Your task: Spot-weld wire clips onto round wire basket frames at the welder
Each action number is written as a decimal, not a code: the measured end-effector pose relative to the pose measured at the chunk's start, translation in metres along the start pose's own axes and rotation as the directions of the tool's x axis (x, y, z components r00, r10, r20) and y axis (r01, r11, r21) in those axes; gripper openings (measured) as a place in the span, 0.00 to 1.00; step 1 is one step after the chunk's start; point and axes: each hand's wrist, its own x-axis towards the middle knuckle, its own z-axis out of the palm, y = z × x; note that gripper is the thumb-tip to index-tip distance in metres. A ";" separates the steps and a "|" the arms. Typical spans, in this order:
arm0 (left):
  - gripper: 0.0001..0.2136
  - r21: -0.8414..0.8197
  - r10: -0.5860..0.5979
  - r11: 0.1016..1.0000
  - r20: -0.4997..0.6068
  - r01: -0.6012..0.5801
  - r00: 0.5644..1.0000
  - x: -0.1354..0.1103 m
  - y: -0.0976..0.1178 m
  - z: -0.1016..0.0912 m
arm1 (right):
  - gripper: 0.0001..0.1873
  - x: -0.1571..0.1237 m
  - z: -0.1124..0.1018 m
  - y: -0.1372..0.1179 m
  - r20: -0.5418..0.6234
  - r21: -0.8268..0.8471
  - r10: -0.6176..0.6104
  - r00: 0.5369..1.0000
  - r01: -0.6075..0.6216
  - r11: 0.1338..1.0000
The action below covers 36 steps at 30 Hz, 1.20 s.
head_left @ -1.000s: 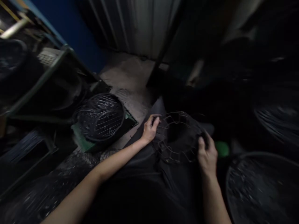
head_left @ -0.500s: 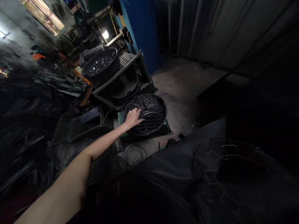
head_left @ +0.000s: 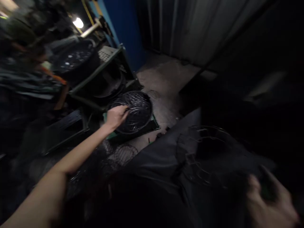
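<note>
My left hand [head_left: 116,116] reaches out to a black round tub [head_left: 145,118] holding a stack of wire rings [head_left: 134,107]. Its fingers curl over the tub's near-left rim onto the rings. A round wire frame [head_left: 201,152] lies on my dark-clothed lap at the right. My right hand [head_left: 270,202] shows at the bottom right, blurred by motion, close to the frame's near edge. Whether it holds anything I cannot make out.
The tub stands on a green crate [head_left: 154,124] on the concrete floor [head_left: 166,82]. Behind it is a metal rack [head_left: 104,66] with another black tub [head_left: 73,63] on top. Flat wire grilles [head_left: 123,155] lie on the floor beside my leg. A corrugated wall [head_left: 180,28] is at the back.
A second ago both hands were on the wire frame on my lap. The left hand reached out to the tub of wire rings and now curls on its rim; the view swung left.
</note>
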 end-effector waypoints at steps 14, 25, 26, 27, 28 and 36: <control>0.27 -0.914 0.327 0.275 0.382 0.299 0.864 0.017 0.207 0.036 | 0.28 0.043 -0.014 -0.066 -0.143 0.293 0.385 0.912 -0.332 0.896; 0.18 -0.751 0.486 0.656 0.338 -0.080 0.806 0.041 0.226 0.076 | 0.24 0.057 0.014 -0.022 -0.170 -0.139 0.424 0.890 -0.448 0.883; 0.18 -0.744 0.489 0.663 0.345 -0.085 0.801 0.039 0.226 0.076 | 0.23 0.056 0.015 -0.022 -0.170 -0.148 0.424 0.890 -0.448 0.881; 0.18 -0.738 0.491 0.669 0.353 -0.085 0.796 0.037 0.226 0.076 | 0.23 0.054 0.016 -0.022 -0.175 -0.153 0.425 0.888 -0.451 0.879; 0.18 -0.738 0.493 0.669 0.355 -0.086 0.794 0.036 0.225 0.076 | 0.22 0.052 0.018 -0.021 -0.184 -0.149 0.426 0.886 -0.454 0.879; 0.19 -0.749 0.500 0.657 0.352 -0.082 0.791 0.043 0.223 0.071 | 0.19 0.049 0.023 -0.009 -0.272 -0.002 0.412 0.870 -0.429 0.903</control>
